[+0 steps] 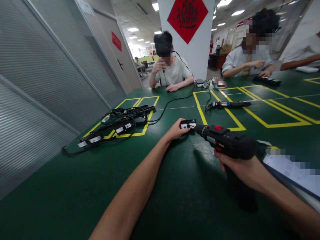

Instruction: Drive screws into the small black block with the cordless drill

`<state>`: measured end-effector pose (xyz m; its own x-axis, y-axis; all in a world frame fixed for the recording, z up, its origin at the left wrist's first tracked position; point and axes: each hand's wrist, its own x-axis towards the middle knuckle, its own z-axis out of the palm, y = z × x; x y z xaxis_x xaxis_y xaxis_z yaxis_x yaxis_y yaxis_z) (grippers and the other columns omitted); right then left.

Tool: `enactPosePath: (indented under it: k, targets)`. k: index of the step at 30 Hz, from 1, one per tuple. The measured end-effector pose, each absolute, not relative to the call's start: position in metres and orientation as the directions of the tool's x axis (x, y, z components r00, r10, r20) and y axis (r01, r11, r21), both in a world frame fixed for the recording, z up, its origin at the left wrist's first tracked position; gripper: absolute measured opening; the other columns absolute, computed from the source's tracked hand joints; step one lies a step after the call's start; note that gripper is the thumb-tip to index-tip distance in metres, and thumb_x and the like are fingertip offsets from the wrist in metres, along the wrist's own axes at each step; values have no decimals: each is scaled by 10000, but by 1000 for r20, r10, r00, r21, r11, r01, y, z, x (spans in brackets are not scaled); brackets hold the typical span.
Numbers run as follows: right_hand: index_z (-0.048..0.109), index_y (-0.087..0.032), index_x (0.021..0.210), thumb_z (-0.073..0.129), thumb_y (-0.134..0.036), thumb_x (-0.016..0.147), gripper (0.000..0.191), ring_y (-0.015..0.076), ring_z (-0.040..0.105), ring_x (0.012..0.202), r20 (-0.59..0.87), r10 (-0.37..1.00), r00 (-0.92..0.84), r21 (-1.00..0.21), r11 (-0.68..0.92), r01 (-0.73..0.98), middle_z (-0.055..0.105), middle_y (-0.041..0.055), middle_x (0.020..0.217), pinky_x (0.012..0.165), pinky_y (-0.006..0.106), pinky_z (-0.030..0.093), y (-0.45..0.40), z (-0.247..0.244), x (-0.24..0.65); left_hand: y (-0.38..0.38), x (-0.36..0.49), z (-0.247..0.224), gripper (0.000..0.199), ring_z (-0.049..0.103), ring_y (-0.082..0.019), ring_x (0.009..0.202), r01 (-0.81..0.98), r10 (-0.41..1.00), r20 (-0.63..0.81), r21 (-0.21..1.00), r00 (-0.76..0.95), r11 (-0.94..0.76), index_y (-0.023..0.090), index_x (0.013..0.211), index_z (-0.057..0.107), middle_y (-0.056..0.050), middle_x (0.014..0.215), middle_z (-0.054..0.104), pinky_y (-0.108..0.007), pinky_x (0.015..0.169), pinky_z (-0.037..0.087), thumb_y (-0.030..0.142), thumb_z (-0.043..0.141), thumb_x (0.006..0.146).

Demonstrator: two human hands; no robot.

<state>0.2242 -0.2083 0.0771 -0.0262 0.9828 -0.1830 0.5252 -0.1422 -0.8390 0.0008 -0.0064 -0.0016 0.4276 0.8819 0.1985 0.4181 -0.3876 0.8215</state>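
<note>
A small black and white device (pixel 188 124) lies on the green table, with the fingers of my left hand (pixel 177 129) closed on its left end. My right hand (pixel 232 162) is wrapped round the handle of a black power drill (pixel 227 140) with red switches. The drill points left, and its bit reaches the device's white face; whether it touches a screw is too small to tell. Part of the right hand is hidden behind the drill.
Black devices with cables (pixel 122 126) lie at the left on yellow tape outlines. A long black tool (pixel 230 104) lies beyond the drill. At the right is a clipboard with paper (pixel 295 171). People sit across the green table (pixel 100 186).
</note>
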Motion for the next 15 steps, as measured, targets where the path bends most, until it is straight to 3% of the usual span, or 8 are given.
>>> enactPosePath:
  k: [7, 15]
  targets:
    - [615, -213, 805, 543, -420, 855, 225, 158, 566, 585, -136, 988, -72, -893, -91, 440, 608, -15, 601, 589, 315, 442, -208, 80, 223, -6, 0, -2, 505, 543, -126, 751, 404, 882, 200, 831, 427, -383, 157, 1134, 481, -26, 922, 572, -244, 664, 449, 370, 657, 712]
    - [615, -216, 805, 529, -429, 862, 237, 158, 567, 589, -155, 985, -71, -888, -108, 447, 609, -20, 609, 587, 315, 435, -208, 78, 225, -7, 0, -1, 522, 548, -128, 769, 414, 882, 184, 829, 433, -376, 158, 1150, 469, -27, 937, 576, -245, 687, 455, 352, 663, 705]
